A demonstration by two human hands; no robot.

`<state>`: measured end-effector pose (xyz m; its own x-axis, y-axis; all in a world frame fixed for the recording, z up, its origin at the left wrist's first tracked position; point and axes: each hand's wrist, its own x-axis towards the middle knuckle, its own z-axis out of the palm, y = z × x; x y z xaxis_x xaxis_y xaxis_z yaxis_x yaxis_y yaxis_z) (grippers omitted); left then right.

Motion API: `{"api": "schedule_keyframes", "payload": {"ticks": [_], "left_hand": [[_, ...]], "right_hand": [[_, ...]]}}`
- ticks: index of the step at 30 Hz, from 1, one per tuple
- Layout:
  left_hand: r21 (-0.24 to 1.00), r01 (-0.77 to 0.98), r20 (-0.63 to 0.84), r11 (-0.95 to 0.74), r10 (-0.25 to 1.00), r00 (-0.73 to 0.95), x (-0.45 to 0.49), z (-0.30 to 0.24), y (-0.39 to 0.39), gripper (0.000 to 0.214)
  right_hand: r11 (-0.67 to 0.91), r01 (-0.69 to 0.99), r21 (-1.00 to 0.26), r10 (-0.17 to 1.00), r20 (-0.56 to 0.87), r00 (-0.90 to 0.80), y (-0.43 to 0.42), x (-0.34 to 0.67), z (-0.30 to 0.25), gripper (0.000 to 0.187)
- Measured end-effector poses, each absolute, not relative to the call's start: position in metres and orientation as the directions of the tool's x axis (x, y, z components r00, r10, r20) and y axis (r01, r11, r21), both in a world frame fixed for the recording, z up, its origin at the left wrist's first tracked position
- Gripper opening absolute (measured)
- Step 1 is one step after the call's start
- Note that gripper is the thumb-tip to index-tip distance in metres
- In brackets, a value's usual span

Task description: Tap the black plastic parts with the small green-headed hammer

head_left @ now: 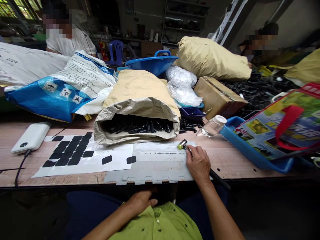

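At a pinkish table [225,151] before shelves [188,12], right grip [199,164] pinches tool [182,144]; left grip [142,201] unclear.

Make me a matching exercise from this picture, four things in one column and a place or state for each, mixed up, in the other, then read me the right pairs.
Things:
1. Hammer
2. Black patches
3. Left hand
4. White device

Places and states:
A. In front of the green shirt
B. Gripped by the right hand
C. Plugged into a dark cable
D. Mostly grouped together on a white sheet

Right pairs: 1-B, 2-D, 3-A, 4-C
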<state>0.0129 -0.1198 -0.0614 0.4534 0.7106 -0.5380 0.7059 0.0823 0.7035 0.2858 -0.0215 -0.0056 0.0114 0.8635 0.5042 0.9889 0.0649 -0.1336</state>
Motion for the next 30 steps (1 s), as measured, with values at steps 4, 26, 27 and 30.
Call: {"api": "schedule_keyframes", "payload": {"ticks": [4, 26, 27, 30], "left_hand": [[0.827, 0.532, -0.333, -0.181, 0.605, 0.723, 0.006, 0.016, -0.103, 0.039], [0.385, 0.841, -0.116, 0.38, 0.924, -0.364, -0.059, 0.06, 0.079, 0.065], [0.403, 0.831, -0.095, 0.384, 0.921, -0.379, -0.06, 0.062, 0.076, 0.063], [0.476, 0.829, 0.021, 0.295, 0.938, -0.346, -0.064, 0.07, 0.061, 0.043]], "right_hand": [[0.067, 0.99, -0.125, 0.862, 0.507, 0.006, -0.021, 0.285, -0.005, 0.024], [0.087, 0.983, -0.162, 0.871, 0.491, 0.004, -0.021, 0.286, -0.003, 0.025], [0.085, 0.983, -0.161, 0.872, 0.49, 0.005, -0.021, 0.286, -0.003, 0.025], [0.084, 0.984, -0.157, 0.872, 0.489, 0.004, -0.021, 0.285, -0.003, 0.025]]}}
